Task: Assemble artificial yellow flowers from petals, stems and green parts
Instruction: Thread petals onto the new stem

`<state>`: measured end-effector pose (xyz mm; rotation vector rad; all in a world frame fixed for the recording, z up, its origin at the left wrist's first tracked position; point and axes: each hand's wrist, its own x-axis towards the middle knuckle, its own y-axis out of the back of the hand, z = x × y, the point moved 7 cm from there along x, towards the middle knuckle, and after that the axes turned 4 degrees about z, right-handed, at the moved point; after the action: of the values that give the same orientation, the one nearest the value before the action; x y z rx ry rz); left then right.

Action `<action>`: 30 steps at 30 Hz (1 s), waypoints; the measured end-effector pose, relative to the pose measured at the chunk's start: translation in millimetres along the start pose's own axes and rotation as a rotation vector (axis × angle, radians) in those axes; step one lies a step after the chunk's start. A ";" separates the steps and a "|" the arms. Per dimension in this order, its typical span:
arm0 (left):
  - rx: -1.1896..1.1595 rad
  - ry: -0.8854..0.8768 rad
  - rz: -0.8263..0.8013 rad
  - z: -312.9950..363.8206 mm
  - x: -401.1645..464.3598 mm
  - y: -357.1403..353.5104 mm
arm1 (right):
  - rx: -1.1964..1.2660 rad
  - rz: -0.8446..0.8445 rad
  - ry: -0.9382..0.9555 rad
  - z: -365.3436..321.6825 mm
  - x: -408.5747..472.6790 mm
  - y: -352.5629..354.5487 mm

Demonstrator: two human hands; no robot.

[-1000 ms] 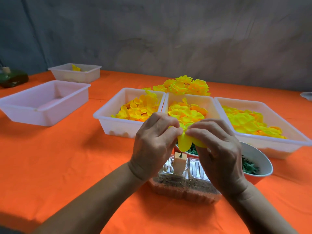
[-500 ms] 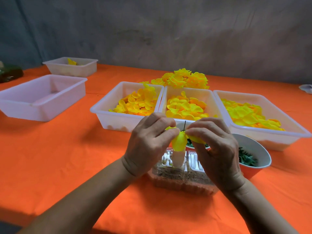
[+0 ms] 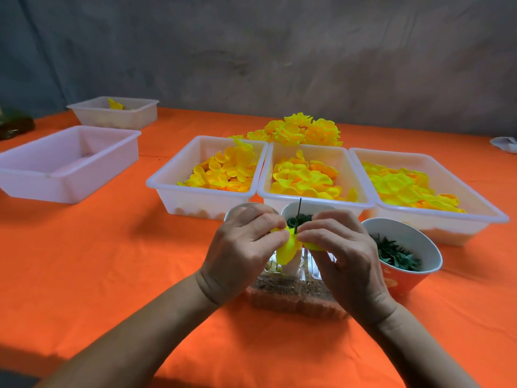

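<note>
Yellow petal [image 3: 288,247], threaded on thin dark stem [image 3: 298,210] above the clear holder [image 3: 293,292]: pinched by left hand [image 3: 243,247] and right hand [image 3: 344,253]; risk, uneven pressing likely bends the stem or tears the petal's hole.

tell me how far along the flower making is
Done: a pile of finished yellow flowers lies behind the trays. In hand: left hand and right hand pinch a yellow petal on a dark stem. Left: three trays of petals and cups of green parts.
</note>
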<state>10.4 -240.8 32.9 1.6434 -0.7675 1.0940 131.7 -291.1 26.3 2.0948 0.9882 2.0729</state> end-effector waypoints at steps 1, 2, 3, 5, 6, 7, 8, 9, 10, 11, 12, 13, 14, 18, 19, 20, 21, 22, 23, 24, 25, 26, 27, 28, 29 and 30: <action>0.000 -0.003 -0.001 0.2 -0.9 -0.4 | 0.003 0.001 0.003 -0.3 -0.7 -0.2; -0.001 -0.004 -0.004 0.1 -1.8 -0.9 | 0.008 0.001 0.003 -0.4 -1.3 -0.1; -0.005 -0.003 -0.008 -0.4 -2.7 -1.6 | 0.011 0.000 0.003 -0.1 -1.8 -0.1; -0.019 0.002 -0.017 -1.8 -5.0 -3.1 | 0.011 -0.003 0.005 0.0 -3.1 -0.4; -0.029 0.006 -0.023 -2.5 -5.9 -4.0 | 0.012 -0.005 0.006 -0.1 -3.9 -0.6; -0.039 0.010 -0.029 -2.8 -6.8 -4.7 | 0.013 -0.006 0.007 -0.3 -4.8 -0.6; -0.050 0.012 -0.035 -3.2 -7.0 -5.7 | 0.014 -0.006 0.007 -0.4 -5.6 -0.5; -0.062 0.014 -0.040 -3.7 -6.8 -6.5 | 0.015 -0.005 0.005 -0.4 -6.2 -0.1; -0.078 0.016 -0.046 -4.4 -6.2 -7.4 | 0.015 -0.004 0.000 -0.1 -6.2 0.2; -0.096 0.019 -0.054 -5.2 -5.3 -8.3 | 0.015 -0.005 -0.007 0.5 -5.9 0.3; -0.113 0.021 -0.063 -6.1 -4.3 -8.9 | 0.016 -0.007 -0.014 1.0 -5.5 0.3; -0.127 0.021 -0.074 -7.3 -3.5 -9.2 | 0.017 -0.009 -0.018 1.3 -5.0 0.2; -0.138 0.019 -0.084 -8.1 -2.6 -9.3 | 0.020 -0.011 -0.019 1.2 -4.9 0.2; -0.143 -0.005 -0.117 -8.4 1.5 -8.0 | 0.059 -0.042 -0.058 5.2 -3.8 1.0; -0.132 -0.013 -0.118 -8.1 2.8 -7.6 | 0.058 -0.045 -0.063 5.4 -3.2 1.2; -0.125 -0.017 -0.115 -7.9 3.7 -7.2 | 0.048 -0.044 -0.063 5.0 -2.2 1.4; -0.124 -0.018 -0.111 -7.2 4.3 -6.7 | 0.031 -0.040 -0.055 3.8 -1.1 1.5; -0.129 -0.017 -0.108 -6.4 4.4 -6.4 | 0.011 -0.033 -0.042 1.9 -0.2 1.6; -0.134 -0.020 -0.107 -5.4 4.1 -6.1 | -0.006 -0.027 -0.027 -0.3 0.4 1.5; -0.137 -0.025 -0.105 -4.4 3.5 -6.3 | -0.015 -0.022 -0.013 -2.2 0.5 1.6; -0.135 -0.030 -0.103 -3.8 2.7 -6.6 | -0.019 -0.017 -0.002 -3.6 0.6 1.7; -0.129 -0.033 -0.101 -3.6 2.4 -7.1 | -0.027 -0.012 0.006 -4.2 0.6 2.0; -0.122 -0.036 -0.100 -3.7 2.4 -7.8 | -0.041 -0.011 0.013 -4.6 0.9 2.2; -0.117 -0.039 -0.099 -4.0 2.4 -8.6 | -0.056 -0.014 0.020 -4.7 1.7 2.0; -0.116 -0.042 -0.099 -4.2 2.5 -9.6 | -0.068 -0.021 0.028 -4.8 2.5 1.8; -0.117 -0.044 -0.099 -4.5 2.9 -10.4 | -0.076 -0.028 0.035 -4.7 3.5 1.4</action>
<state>19.2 -233.2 32.1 1.5934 -0.7564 0.9290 127.6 -292.6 30.6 2.0044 0.9213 2.1053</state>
